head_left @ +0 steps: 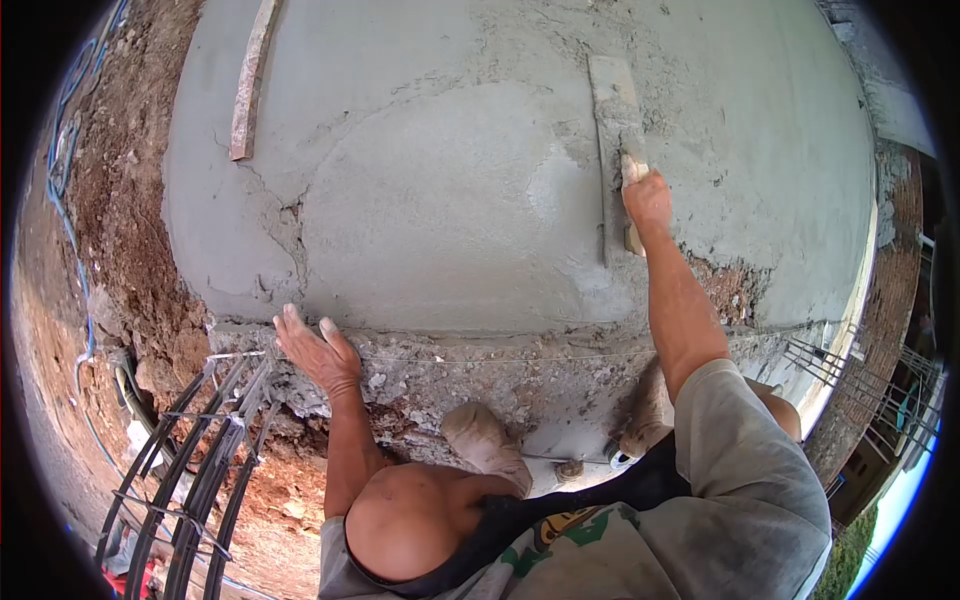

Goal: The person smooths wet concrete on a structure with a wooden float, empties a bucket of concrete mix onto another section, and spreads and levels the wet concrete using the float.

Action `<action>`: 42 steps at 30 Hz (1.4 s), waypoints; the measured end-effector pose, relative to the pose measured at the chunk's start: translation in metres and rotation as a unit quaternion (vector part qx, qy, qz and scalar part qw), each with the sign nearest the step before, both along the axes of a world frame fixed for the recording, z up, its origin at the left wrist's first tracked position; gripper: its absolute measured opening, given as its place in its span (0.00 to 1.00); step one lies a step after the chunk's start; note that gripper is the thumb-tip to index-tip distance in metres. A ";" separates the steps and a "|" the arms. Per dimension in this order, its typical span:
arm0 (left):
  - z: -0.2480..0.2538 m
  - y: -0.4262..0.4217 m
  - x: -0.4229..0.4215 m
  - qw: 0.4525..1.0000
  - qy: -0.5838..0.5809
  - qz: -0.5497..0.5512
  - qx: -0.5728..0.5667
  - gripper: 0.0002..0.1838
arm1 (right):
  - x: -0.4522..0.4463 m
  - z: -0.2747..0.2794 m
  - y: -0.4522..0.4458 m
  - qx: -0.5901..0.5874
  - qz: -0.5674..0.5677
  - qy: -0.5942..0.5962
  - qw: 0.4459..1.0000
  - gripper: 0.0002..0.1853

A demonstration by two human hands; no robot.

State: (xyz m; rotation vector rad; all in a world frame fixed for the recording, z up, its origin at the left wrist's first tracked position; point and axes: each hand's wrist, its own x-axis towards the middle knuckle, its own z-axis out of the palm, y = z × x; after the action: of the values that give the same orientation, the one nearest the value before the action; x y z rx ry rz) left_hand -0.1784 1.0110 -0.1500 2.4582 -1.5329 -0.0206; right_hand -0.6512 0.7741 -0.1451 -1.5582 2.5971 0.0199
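Observation:
Wet grey cement (430,210) covers the broad surface in front of me, smooth in the middle and rougher along its borders. My right hand (648,203) is closed around the handle of a long float (614,95), whose cement-smeared board lies against the surface at the right. Near the lower left border of the cement, my left hand (318,352) is open with fingers spread and holds nothing. Whether its fingertips touch the edge I cannot tell. A long wooden strip (251,85) rests on the cement at the upper left.
Steel reinforcing bars (190,500) jut out at the lower left, and more bars (850,375) at the right. A thin string (500,360) runs along the cement's lower edge. Red-brown soil (130,190) and a blue cable (62,190) lie left. My boots (485,440) are below.

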 end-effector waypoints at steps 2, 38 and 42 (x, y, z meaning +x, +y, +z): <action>0.000 -0.001 -0.001 1.000 0.000 0.004 0.016 0.32 | -0.053 0.006 0.016 0.053 -0.152 -0.088 0.983 0.23; 0.006 -0.006 -0.006 0.999 -0.008 0.012 0.033 0.31 | 0.136 0.038 -0.172 0.069 0.288 -0.118 0.948 0.17; 0.003 -0.005 -0.005 0.999 -0.014 0.007 0.034 0.31 | 0.068 0.025 -0.210 0.034 0.183 -0.096 0.978 0.23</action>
State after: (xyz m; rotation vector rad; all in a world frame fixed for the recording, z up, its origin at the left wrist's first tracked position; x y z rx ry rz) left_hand -0.1830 1.0059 -0.1470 2.5320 -1.5505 -0.0371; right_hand -0.5829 0.5645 -0.1197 -1.8852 2.1154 -0.0100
